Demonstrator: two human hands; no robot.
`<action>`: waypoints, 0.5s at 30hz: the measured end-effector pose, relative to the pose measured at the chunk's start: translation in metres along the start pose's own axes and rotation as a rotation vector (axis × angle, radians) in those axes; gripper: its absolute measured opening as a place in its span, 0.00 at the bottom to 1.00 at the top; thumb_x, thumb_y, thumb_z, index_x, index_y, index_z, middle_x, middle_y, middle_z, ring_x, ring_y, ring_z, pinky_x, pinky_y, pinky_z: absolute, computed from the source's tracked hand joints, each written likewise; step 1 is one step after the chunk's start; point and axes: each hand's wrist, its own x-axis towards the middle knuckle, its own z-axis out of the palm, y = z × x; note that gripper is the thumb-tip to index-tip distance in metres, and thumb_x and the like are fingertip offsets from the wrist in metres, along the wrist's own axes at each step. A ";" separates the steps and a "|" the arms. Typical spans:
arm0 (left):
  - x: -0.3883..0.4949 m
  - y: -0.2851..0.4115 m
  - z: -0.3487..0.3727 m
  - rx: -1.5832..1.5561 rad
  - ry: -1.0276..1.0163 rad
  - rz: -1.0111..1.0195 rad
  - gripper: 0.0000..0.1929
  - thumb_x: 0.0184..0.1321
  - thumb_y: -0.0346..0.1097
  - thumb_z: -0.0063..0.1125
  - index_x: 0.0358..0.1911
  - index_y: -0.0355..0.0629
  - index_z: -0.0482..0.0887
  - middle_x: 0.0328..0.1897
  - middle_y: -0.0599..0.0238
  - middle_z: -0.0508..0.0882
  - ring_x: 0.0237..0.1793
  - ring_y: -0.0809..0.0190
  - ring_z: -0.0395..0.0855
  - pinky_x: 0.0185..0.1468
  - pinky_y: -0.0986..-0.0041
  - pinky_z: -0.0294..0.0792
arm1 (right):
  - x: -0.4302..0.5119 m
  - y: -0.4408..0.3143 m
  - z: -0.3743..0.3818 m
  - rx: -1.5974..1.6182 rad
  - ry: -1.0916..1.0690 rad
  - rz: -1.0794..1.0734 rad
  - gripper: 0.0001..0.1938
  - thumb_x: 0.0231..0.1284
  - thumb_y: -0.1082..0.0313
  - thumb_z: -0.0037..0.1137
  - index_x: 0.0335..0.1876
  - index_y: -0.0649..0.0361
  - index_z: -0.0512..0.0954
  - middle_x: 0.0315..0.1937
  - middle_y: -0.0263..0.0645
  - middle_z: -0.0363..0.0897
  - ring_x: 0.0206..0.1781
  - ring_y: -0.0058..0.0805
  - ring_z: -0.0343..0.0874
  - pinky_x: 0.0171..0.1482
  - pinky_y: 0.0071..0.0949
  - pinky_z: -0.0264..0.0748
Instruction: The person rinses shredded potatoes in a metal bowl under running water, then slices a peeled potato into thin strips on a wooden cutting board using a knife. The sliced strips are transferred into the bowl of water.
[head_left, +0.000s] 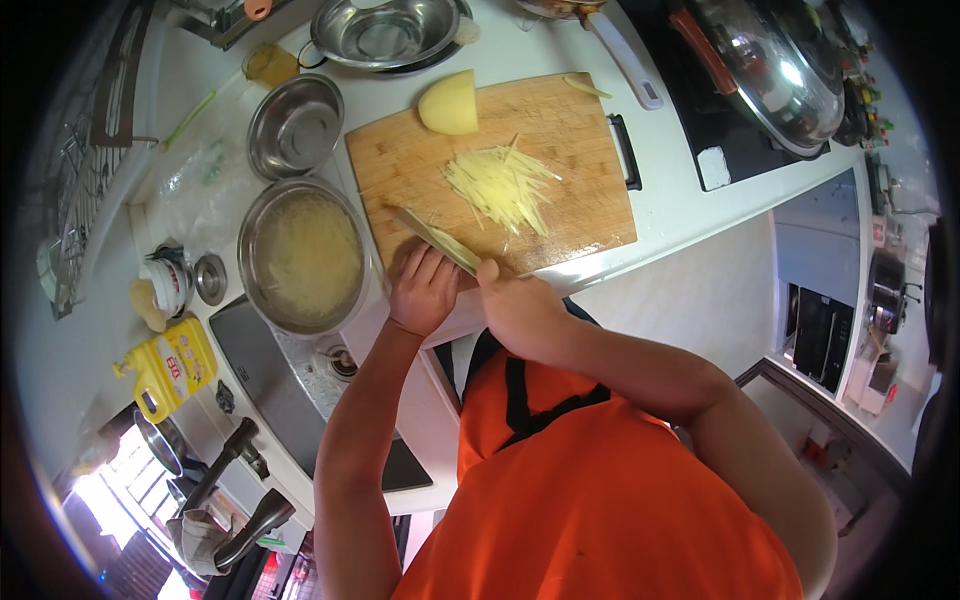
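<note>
My right hand (525, 307) is wrapped around the handle of a kitchen knife, at the near edge of a wooden cutting board (405, 172). The knife's blade (439, 240) points away to the left, with thin pale strips (450, 238) along its right side. Against the blade's left side, my left hand (426, 289) rests with bent fingers at the board's near left corner; whatever lies under them is hidden. A loose pile of shredded potato (502, 186) spreads over the middle of the board. Behind it sits a peeled potato piece (451, 103), flat cut face to the right.
Left of the board, a steel bowl (365, 292) holds potato shreds in cloudy liquid, beside the sink (262, 382). Smaller steel bowls (296, 124) stand behind it. A pan handle (622, 60) reaches over the counter near the lidded wok (772, 67) on the cooktop.
</note>
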 end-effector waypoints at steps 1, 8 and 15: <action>-0.001 0.000 0.001 0.000 0.009 -0.009 0.12 0.57 0.34 0.63 0.44 0.41 0.87 0.52 0.58 0.84 0.58 0.49 0.80 0.63 0.60 0.72 | -0.002 0.000 -0.001 -0.017 -0.012 -0.010 0.06 0.62 0.73 0.50 0.40 0.65 0.69 0.34 0.54 0.83 0.34 0.47 0.88 0.33 0.37 0.85; -0.001 -0.001 0.005 0.024 0.011 -0.018 0.11 0.58 0.33 0.62 0.43 0.42 0.88 0.51 0.58 0.85 0.57 0.50 0.81 0.62 0.61 0.73 | -0.001 -0.003 -0.002 -0.041 0.014 -0.051 0.07 0.60 0.74 0.52 0.40 0.66 0.70 0.32 0.52 0.83 0.34 0.48 0.87 0.34 0.38 0.85; 0.001 0.002 0.001 0.009 0.012 -0.031 0.10 0.58 0.33 0.62 0.43 0.42 0.87 0.51 0.58 0.85 0.57 0.50 0.81 0.62 0.61 0.73 | 0.000 -0.005 -0.001 -0.060 0.163 -0.175 0.07 0.59 0.74 0.52 0.40 0.66 0.70 0.29 0.52 0.83 0.31 0.49 0.88 0.32 0.39 0.85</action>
